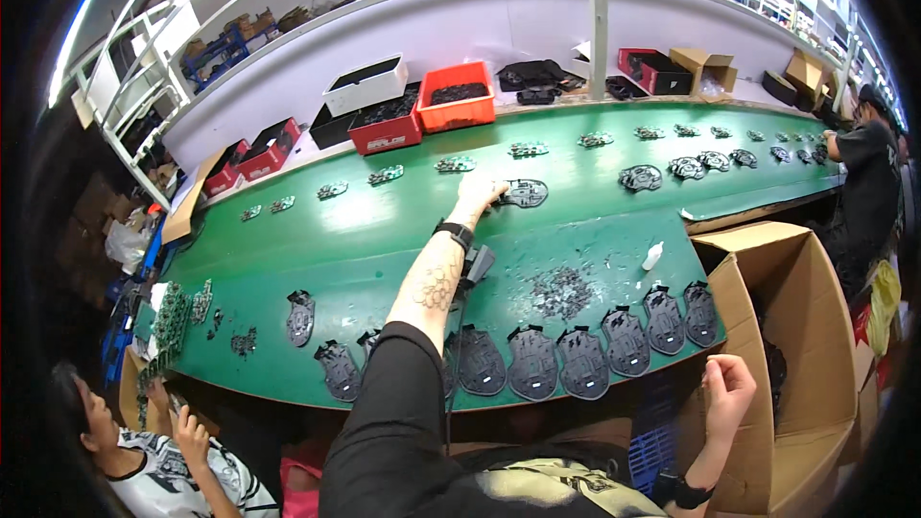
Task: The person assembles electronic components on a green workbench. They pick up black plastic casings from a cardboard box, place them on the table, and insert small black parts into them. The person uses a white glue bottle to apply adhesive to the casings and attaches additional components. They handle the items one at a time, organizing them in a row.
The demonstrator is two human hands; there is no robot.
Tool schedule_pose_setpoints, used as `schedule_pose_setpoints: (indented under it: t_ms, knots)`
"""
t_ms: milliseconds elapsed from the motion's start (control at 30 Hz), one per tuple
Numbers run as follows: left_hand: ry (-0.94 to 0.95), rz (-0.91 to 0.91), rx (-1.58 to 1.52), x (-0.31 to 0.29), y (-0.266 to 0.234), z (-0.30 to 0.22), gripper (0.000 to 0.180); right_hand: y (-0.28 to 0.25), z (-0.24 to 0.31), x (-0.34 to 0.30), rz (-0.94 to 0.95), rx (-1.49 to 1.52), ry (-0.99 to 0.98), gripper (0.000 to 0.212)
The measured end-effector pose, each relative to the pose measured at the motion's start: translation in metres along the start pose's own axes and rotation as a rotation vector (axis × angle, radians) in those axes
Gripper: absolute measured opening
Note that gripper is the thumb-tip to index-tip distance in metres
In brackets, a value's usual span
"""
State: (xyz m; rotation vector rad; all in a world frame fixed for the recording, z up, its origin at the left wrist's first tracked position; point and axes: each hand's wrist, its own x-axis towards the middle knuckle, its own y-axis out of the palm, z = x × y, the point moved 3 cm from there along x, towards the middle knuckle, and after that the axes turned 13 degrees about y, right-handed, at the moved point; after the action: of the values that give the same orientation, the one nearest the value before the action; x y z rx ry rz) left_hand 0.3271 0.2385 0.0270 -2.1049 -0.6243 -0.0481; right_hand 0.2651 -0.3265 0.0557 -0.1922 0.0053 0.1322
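My left hand reaches far across the green table, its fingers closed at the left end of a black mouse shell with parts inside. My right hand is raised past the table's near right edge, fingers curled and thumb pressed to them; whatever they hold, if anything, cannot be made out. Along the near edge lies a row of black mouse bottom shells, partly covered by my left arm. Behind them is a pile of small black pieces. A grey tool shows beside my left forearm.
Green circuit boards line the table's far side, and more mouse shells lie to the right. A white bottle stands near an open cardboard box. Parts bins stand behind. Co-workers sit left and far right.
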Motion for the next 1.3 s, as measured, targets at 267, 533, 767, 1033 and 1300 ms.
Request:
schedule_pose_setpoints:
  t_ms: [267,533,767,1033,1300]
  knots:
    - [0.228,0.390,0.229,-0.053,-0.111,0.047,0.058,0.017,0.004,0.033,0.108,-0.031,-0.009,0.007]
    - [-0.343,0.450,0.244,-0.267,-0.281,0.161,0.063,0.094,0.001,0.153,0.205,-0.319,-0.121,0.075]
    - [-0.297,0.287,0.137,-0.314,-0.276,0.166,0.044,0.125,-0.029,0.210,0.409,-0.374,-0.136,0.043]
    - [-0.296,0.163,0.082,-0.317,-0.278,0.167,0.037,0.121,-0.024,0.202,0.366,-0.124,-0.204,0.025]
    - [-0.120,-0.010,0.147,-0.202,-0.216,0.144,0.043,0.037,-0.022,0.105,0.269,0.564,-0.021,0.034]
